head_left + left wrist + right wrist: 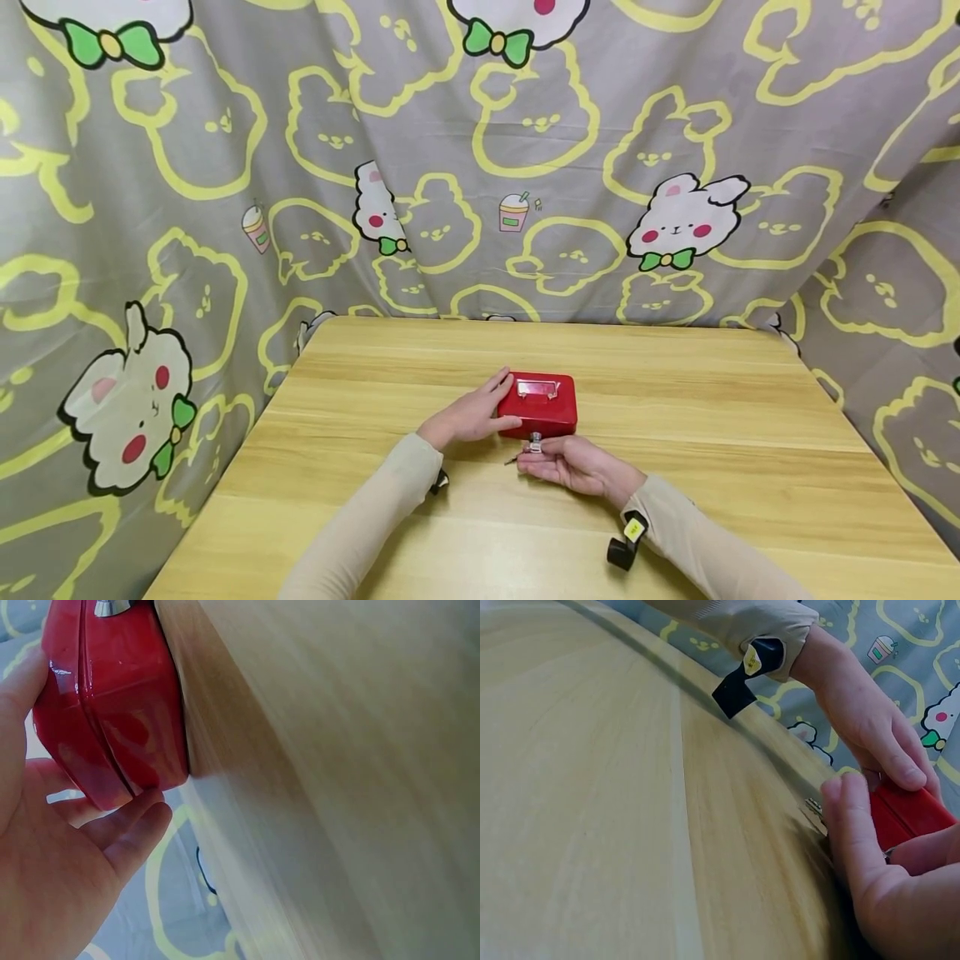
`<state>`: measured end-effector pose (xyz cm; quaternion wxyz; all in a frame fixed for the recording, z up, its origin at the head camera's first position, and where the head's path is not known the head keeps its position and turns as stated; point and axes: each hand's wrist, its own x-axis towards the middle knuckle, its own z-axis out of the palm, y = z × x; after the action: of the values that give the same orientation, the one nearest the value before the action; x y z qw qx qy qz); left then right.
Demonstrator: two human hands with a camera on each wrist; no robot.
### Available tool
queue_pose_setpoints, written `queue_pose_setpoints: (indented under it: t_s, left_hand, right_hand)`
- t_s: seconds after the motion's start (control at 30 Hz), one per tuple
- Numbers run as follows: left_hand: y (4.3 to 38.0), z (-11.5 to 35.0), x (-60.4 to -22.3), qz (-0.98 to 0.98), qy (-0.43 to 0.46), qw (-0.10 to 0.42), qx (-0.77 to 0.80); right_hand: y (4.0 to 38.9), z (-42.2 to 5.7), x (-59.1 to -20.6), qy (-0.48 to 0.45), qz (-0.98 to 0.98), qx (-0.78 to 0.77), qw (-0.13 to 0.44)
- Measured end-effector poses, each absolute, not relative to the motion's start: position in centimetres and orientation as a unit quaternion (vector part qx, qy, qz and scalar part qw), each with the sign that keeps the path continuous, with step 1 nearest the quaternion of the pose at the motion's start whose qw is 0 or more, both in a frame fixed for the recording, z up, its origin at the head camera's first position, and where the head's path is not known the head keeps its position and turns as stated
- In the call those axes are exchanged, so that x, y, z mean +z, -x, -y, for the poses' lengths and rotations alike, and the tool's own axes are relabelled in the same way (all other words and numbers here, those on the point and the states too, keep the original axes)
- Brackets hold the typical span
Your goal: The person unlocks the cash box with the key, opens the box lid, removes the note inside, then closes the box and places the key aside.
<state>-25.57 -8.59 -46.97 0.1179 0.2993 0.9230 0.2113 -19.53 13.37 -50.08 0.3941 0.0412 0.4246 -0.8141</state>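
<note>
A small red metal cash box (551, 408) sits on the wooden table, its lid down and a silver handle (537, 389) lying flat on top. A silver round lock (112, 607) is on its front face. My left hand (472, 414) grips the box's left side, thumb near the front edge and fingers along the side and back. In front of the lock, my right hand (573, 465) pinches a silver key (534, 447) between thumb and fingers. A second key (512, 459) hangs beside the fingertips, and it shows in the right wrist view past the fingers.
The wooden table (360, 400) reaches back to a grey curtain (450, 200) printed with yellow outlines and white rabbits, which also hangs at both sides. Each wrist wears a black strap; the right one holds a black camera mount (622, 552).
</note>
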Motion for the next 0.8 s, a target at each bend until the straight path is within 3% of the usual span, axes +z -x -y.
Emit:
queue_pose_setpoints:
  t_s: [0.8]
  left_hand:
    - [25.54, 8.53, -46.96, -0.924, -0.298, 0.116, 0.209]
  right_hand:
    - [19.39, -13.56, -50.40, -0.011, -0.491, -0.781, 0.386]
